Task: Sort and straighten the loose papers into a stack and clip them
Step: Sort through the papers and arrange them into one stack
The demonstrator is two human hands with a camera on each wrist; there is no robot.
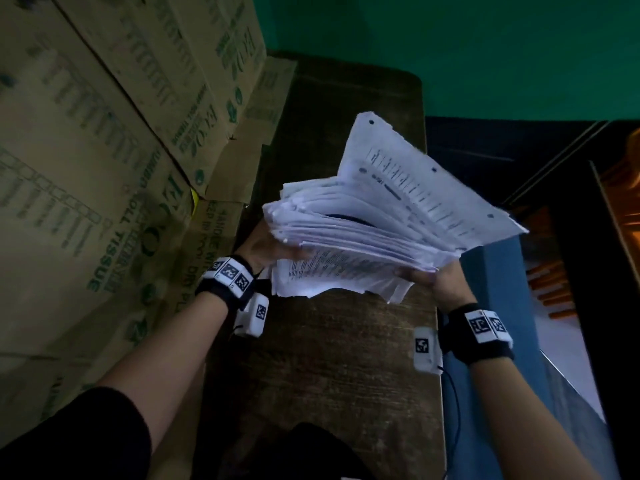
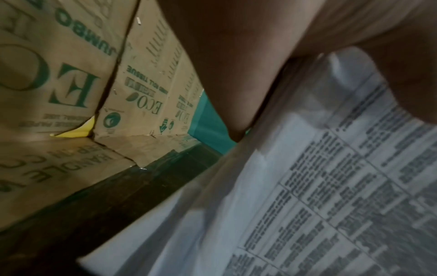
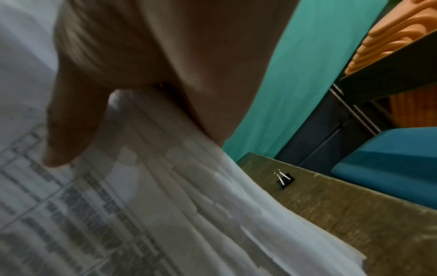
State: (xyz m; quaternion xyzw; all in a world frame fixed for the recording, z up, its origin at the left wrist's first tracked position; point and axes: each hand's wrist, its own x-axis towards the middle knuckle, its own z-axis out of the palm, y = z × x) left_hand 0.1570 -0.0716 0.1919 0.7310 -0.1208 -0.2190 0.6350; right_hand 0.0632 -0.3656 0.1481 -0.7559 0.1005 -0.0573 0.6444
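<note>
A thick, uneven stack of printed white papers [image 1: 377, 223] is held tilted above the dark wooden table [image 1: 332, 358], its sheets fanned and out of line. My left hand [image 1: 266, 244] grips the stack's left edge, thumb on the printed sheet [image 2: 331, 186]. My right hand [image 1: 433, 277] grips the right edge, thumb over the papers [image 3: 165, 186]. A small black binder clip [image 3: 285, 180] lies on the table [image 3: 354, 214] beyond the stack, seen only in the right wrist view.
Large cardboard boxes [image 1: 104, 150] are piled along the table's left side, close to my left hand. A green wall [image 1: 485, 46] stands behind. To the right of the table are a blue surface [image 1: 498, 306] and a shelf with orange items [image 1: 554, 289].
</note>
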